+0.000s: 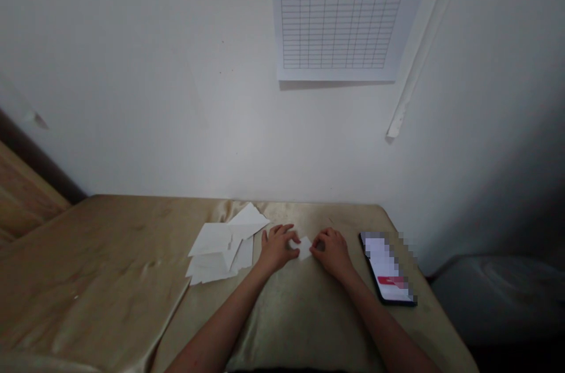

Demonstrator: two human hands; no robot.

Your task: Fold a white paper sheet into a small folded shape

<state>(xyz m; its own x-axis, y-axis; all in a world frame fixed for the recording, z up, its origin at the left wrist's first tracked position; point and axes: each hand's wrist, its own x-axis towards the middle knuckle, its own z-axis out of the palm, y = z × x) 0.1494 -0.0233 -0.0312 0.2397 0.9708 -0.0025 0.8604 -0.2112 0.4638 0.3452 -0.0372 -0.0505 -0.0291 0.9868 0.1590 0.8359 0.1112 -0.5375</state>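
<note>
A small piece of white paper (305,249) lies on the satin-like cloth between my two hands. My left hand (278,246) holds its left side, thumb and index finger resting on the paper a little apart, the other fingers spread above. At the paper's right corner, my right hand (331,250) has thumb and index finger pinched together, its other fingers curled. Whether the paper is folded is hard to make out. Close by my left hand lies a loose pile of white paper sheets (214,237), some of them creased.
A phone (387,270) with a lit screen, partly blurred out, lies right of my right forearm. The gold-brown cloth (110,267) covers the table up to the white wall (154,96). A printed table sheet (339,26) hangs on the wall. Wooden boards (26,196) stand at the left.
</note>
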